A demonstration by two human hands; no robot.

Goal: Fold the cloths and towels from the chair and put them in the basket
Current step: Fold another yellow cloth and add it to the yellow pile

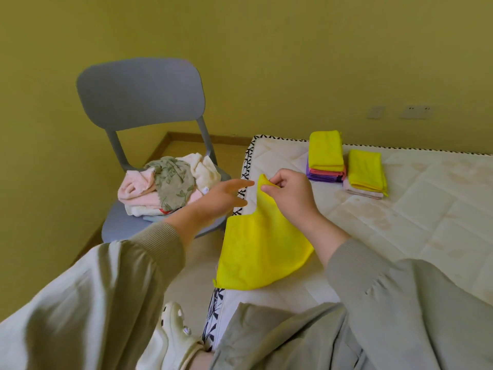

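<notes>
The mattress (pixel 400 236) serves as the folding surface, with folded stacks (pixel 326 158) near its far edge; no basket is seen. A pile of unfolded towels (pixel 170 182) lies on the chair (pixel 141 94). The yellow cloth (pixel 261 252) is draped over the mattress edge, one corner pinched by the right hand (pixel 290 193). The left hand (pixel 221 198), straight-fingered and empty, is best brought to a free corner so the edges can be matched squarely.

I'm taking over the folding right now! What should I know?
Left hand: open, holds nothing, fingers stretched toward the yellow cloth.
Right hand: pinches that cloth's top corner; the cloth lies unfolded on the mattress edge.
Done: a taller folded stack and a shorter folded stack on the mattress.
To do: fold this cloth and the pile on the chair, then fill the basket, which isn't in view.
</notes>
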